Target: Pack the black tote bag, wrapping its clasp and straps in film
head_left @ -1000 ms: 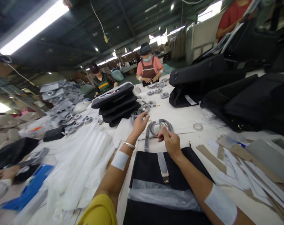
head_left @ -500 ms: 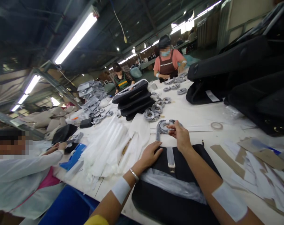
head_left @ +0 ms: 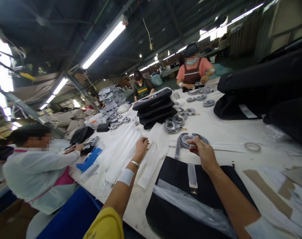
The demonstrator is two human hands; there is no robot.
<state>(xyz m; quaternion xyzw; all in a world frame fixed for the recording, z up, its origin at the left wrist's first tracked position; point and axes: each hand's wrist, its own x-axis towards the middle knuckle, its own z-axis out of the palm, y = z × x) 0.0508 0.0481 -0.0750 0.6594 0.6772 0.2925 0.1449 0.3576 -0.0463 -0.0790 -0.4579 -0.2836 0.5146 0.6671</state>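
Note:
A black bag [head_left: 175, 181] lies flat in front of me, with a metal clasp [head_left: 193, 188] on a wrapped tab and a clear plastic strip [head_left: 190, 207] across it. Just beyond its top edge is a coiled strap [head_left: 182, 141] in plastic wrapping. My right hand [head_left: 204, 152] has curled fingers closed over the coil's right side. Off to the left, my left hand [head_left: 142, 147] is raised over thin white sheets [head_left: 157, 142], its fingers loosely bent and apart. Whether its fingertips touch the sheets is hard to see.
Stacked black bags [head_left: 154, 113] and several coiled straps [head_left: 174, 123] stand farther back. Larger black bags [head_left: 240, 89] rise at right, near a tape roll [head_left: 252, 147] and cardboard strips [head_left: 267, 192]. A co-worker [head_left: 41, 172] sits at left; two people work across the table.
My left hand has lifted off the bag's top left corner and moved left over the white sheets. My right hand stays at the coiled strap. The view has shifted left.

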